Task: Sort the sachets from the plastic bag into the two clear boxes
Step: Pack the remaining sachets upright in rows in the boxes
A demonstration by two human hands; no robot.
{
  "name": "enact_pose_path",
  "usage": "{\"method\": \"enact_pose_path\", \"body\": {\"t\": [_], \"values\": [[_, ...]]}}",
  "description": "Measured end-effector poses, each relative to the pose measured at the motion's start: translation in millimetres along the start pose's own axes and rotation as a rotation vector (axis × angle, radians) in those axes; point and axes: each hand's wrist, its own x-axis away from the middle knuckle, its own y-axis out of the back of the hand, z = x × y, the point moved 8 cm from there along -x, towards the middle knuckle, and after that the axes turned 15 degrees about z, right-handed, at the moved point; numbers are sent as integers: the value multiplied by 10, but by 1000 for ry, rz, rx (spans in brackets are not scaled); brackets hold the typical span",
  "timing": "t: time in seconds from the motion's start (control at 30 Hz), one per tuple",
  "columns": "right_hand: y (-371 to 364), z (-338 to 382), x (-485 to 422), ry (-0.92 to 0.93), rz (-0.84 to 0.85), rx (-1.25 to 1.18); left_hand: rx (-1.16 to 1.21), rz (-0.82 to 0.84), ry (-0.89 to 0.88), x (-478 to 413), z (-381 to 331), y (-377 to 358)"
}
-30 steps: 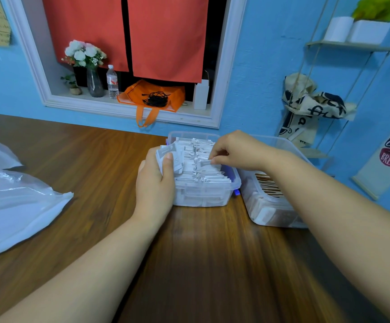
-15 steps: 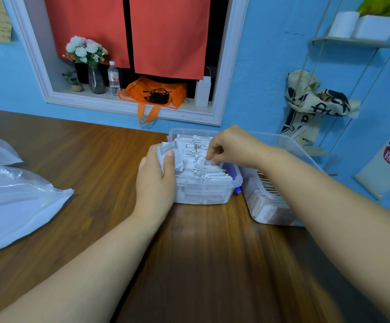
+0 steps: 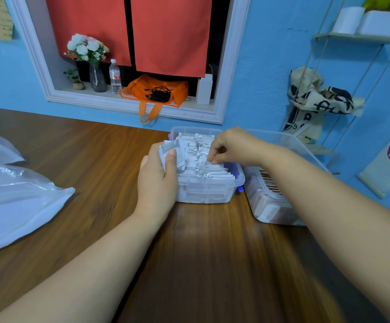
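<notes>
Site: room w/ blue wall [image 3: 271, 66], white-framed hatch [image 3: 227, 66] hung w/ red curtains [image 3: 170, 31], and a dark brown wooden table [image 3: 201, 252] below it. I log as follows.

Left hand [image 3: 158, 183] sits at the near-left corner of the small clear plastic box [image 3: 208, 194]. Its fingers and thumb are wrapped round a small bunch of white paper sachets [image 3: 172, 148], thumb pressed across the front one. Right hand [image 3: 233, 145] is over the same box, fingers curled down, thumb and forefinger nipping the top edge of a sachet in the packed row of white sachets [image 3: 203, 166]. That row stands on edge, approx. level w/ the rim.

The larger clear plastic tub [image 3: 271, 206] stands just beside the box on the right. Brown sachets [image 3: 271, 185] are stacked inside it, well below its rim. The crumpled white plastic bag [image 3: 14, 201] lies well apart on the left of the table. I cannot tell what is left in it.

Assessment: the step in hand is filing white sachets into the small box, right hand working the row, left hand acting as supply. The task looks well advanced, but the bag is unverified.

Next move, in my judgement: right hand takes the next sachet from the left-hand bunch and slots it upright. The row is tight, so a gap prob. needs opening first, w/o buckling neighbours.
</notes>
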Motion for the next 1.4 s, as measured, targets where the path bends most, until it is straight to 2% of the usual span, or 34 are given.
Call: {"method": "enact_pose_path", "body": {"t": [0.27, 0.4, 0.53, 0.7, 0.87, 1.03, 1.17, 1.23, 1.4], "values": [[-18, -34, 46, -4, 13, -49, 19, 16, -26, 5, -7, 0], [128, 90, 145, 76, -134, -298, 104, 3, -18, 19, -45, 32], [120, 390, 205, 212, -81, -653, 172, -1, -12, 33, -77, 41], [99, 505, 211, 217, -92, -627, 135, 5, -23, 10, -71, 42], [75, 350, 179, 192, -109, -773, 130, 77, -23, -8, -58, 5], [109, 157, 197, 74, -156, -599, 94, 2, -25, 0, -48, 47], [338, -28, 282, -38, -276, -298, 88, -65, -11, 9, 6, 90], [394, -101, 286, -67, -304, -243, 72, -55, -5, 5, 10, 85], [331, -135, 123, -84, -248, -158, 85, -32, 2, -1, 11, 61]]}}
